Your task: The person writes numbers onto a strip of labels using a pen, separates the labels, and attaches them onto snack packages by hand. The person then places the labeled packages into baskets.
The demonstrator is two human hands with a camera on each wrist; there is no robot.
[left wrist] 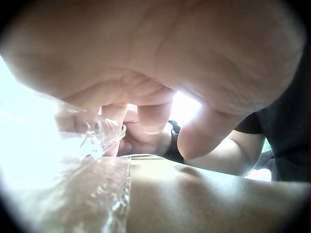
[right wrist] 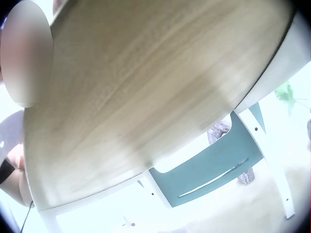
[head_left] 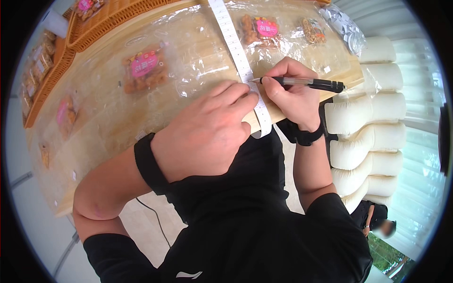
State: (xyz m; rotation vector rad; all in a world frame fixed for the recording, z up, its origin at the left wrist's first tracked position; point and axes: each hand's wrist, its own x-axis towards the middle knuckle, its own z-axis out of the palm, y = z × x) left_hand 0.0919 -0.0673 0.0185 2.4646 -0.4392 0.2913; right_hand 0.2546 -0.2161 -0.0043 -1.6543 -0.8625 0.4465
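A long white paper strip with printed marks [head_left: 231, 35] crosses the wooden table toward its near edge, where its end curls. My left hand [head_left: 207, 129] lies low over the tabletop, fingertips resting at the strip's left side. In the left wrist view, the palm arches above the table, with clear plastic film [left wrist: 97, 189] beside the fingers. Between thumb and fingers my right hand [head_left: 299, 104] pinches a black pen [head_left: 325, 85], its tip right at the strip. The right wrist view shows mostly the wooden tabletop [right wrist: 146, 97].
Clear plastic bags holding brown snacks with pink labels [head_left: 145, 66] [head_left: 262, 30] lie on the table. Wicker baskets [head_left: 61, 75] stand at the far left. Crumpled silvery plastic [head_left: 347, 30] sits at the right corner. A cream padded seat [head_left: 363, 118] and another person [head_left: 373, 219] are at right.
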